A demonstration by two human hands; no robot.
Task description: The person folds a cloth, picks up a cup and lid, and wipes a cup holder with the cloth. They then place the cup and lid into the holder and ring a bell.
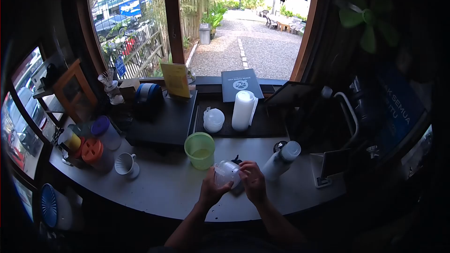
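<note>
Our left hand point(214, 190) curls its fingers around the translucent plasticware point(227, 172); our right hand point(253, 182) pinches its 3 o'clock edge. We'd best squeeze lightly, avoiding dents.

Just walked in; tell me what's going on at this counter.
A person's left hand holds a clear, rounded plastic piece, perhaps stacked cups or lids, while the right hand is at its right side. It is over the grey counter. Just beyond stands a translucent green round plastic bucket; farther back, a tall white cylinder stands upright on a dark mat.
</note>
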